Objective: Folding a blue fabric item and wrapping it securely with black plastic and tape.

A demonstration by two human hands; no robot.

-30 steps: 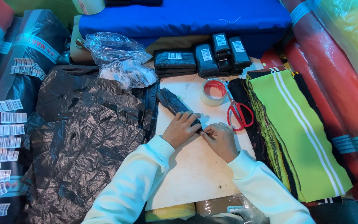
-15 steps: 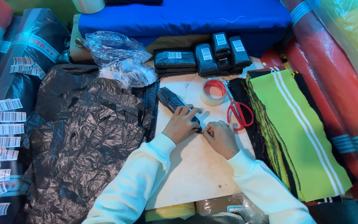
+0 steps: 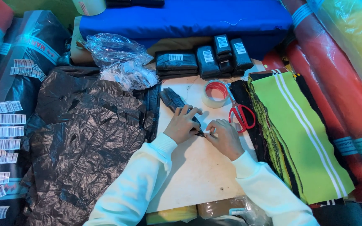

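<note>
My left hand (image 3: 182, 124) presses down on a long black plastic-wrapped packet (image 3: 173, 101) that lies slanted on the white board (image 3: 193, 167). My right hand (image 3: 223, 136) pinches the packet's near end, fingertips touching those of the left hand. Both arms wear pale sleeves. A roll of clear tape (image 3: 214, 93) with a red core stands just beyond the hands, and red-handled scissors (image 3: 240, 115) lie to its right.
Several finished black packets (image 3: 204, 60) with barcode labels sit at the board's far edge. A crumpled black plastic sheet (image 3: 84, 138) covers the left. A stack of green and black striped knit strips (image 3: 298, 129) lies right. Fabric rolls (image 3: 336, 83) flank both sides; clear bags (image 3: 118, 58) behind.
Both hands stay on the packet; the fingers have shifted slightly along its near end. Nothing else has moved.
</note>
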